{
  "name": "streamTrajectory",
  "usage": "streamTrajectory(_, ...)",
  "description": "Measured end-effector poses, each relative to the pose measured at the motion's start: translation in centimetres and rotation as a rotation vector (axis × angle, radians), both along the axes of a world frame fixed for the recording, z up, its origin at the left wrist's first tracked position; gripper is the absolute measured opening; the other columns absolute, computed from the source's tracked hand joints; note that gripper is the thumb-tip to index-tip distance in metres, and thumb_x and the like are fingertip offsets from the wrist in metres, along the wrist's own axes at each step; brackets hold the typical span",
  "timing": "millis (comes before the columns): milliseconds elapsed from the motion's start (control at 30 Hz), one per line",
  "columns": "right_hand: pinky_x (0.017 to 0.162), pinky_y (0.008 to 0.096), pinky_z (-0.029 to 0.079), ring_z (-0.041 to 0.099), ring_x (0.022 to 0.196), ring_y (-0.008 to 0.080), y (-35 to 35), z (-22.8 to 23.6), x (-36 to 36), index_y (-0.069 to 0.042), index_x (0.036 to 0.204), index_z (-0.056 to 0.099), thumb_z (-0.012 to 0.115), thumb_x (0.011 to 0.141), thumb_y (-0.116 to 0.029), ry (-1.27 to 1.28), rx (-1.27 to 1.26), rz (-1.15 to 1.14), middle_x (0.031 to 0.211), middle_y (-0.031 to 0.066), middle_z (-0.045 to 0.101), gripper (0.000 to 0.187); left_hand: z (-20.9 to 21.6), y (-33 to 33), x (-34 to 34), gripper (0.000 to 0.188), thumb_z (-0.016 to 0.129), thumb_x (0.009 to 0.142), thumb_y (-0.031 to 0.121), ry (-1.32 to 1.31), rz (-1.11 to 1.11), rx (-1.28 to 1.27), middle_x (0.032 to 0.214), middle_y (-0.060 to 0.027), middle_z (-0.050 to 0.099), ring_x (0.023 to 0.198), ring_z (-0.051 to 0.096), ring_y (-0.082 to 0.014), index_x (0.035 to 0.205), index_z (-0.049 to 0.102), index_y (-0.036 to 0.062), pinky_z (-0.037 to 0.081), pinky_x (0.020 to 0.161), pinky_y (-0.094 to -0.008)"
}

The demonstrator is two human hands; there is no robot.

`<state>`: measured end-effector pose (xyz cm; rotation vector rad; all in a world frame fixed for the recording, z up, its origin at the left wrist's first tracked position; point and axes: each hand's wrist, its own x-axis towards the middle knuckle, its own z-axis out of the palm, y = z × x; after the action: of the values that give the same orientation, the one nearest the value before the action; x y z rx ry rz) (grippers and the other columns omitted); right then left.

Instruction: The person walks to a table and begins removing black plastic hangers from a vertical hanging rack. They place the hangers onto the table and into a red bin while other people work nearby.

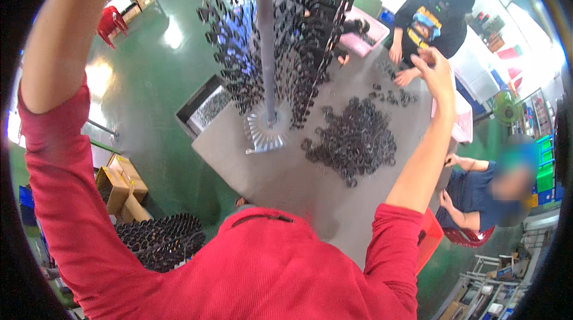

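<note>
My right hand point(437, 74) is raised over the right side of the table, thumb and fingers apart and nothing visible between them. Below and left of it, a loose heap of small black ring-shaped parts point(352, 141) lies on the grey table point(268, 177). My left forearm point(65, 33) reaches up past the upper left edge, so that hand is out of sight. Between my arms stands a tall rack point(280, 39) with a grey central pole point(265, 33), its many prongs hung with black parts. The rack's round, ribbed base point(268, 132) rests on the table.
Across the table a person in black point(439, 18) handles scattered parts beside a pink basket point(367, 33). Another person point(477, 188) sits at the right. A dark bin point(206, 105) adjoins the table's left edge; cardboard boxes point(122, 182) and another loaded rack point(161, 239) stand lower left.
</note>
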<state>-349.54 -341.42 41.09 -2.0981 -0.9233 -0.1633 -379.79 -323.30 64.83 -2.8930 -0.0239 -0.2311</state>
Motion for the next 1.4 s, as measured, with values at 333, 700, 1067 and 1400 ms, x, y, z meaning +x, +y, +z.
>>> streamTrajectory(333,0.058,0.0373,0.048,0.062,0.063,0.0277,13.1,9.6,-14.4,-0.013,0.087,0.064,0.069,0.076,-0.035,-0.766,0.573,-0.096,0.073,0.0049,0.065,0.025,-1.9,3.2,3.4,0.036,0.054,0.070,0.012,-0.198,-0.200,0.120,0.088,-0.0215,0.064,0.084,0.062,-0.0360,0.104,0.061,0.0007,0.050,0.076,-0.0403)
streamTrajectory(700,0.042,0.0165,0.030,0.040,0.045,0.0029,10.7,8.8,-12.7,-0.001,0.092,0.067,0.063,0.087,-0.017,0.256,0.844,0.642,0.069,0.0050,0.065,0.017,-1.7,1.7,0.7,0.037,0.051,0.071,0.003,-0.169,-0.082,-0.011,0.089,-0.0227,0.064,0.084,0.063,-0.0361,0.106,0.061,-0.0008,0.051,0.076,-0.0395)
streamTrajectory(1067,0.053,0.0271,0.043,0.050,0.052,0.0124,-0.4,5.9,-2.8,-0.004,0.096,0.065,0.064,0.084,-0.028,-0.105,0.090,-0.248,0.076,0.0078,0.063,0.027,-2.1,1.3,-2.5,0.040,0.051,0.077,0.012,-0.289,-0.280,-0.043,0.091,-0.0250,0.063,0.084,0.062,-0.0365,0.113,0.053,-0.0049,0.050,0.079,-0.0411)
streamTrajectory(1400,0.056,0.0330,0.047,0.062,0.061,0.0220,11.3,9.7,-16.0,-0.011,0.090,0.063,0.068,0.078,-0.033,-0.658,0.633,0.030,0.076,0.0035,0.064,0.026,-2.0,1.8,1.1,0.032,0.053,0.068,0.005,-0.185,-0.068,0.030,0.084,-0.0262,0.062,0.082,0.062,-0.0396,0.098,0.060,-0.0043,0.050,0.072,-0.0425)
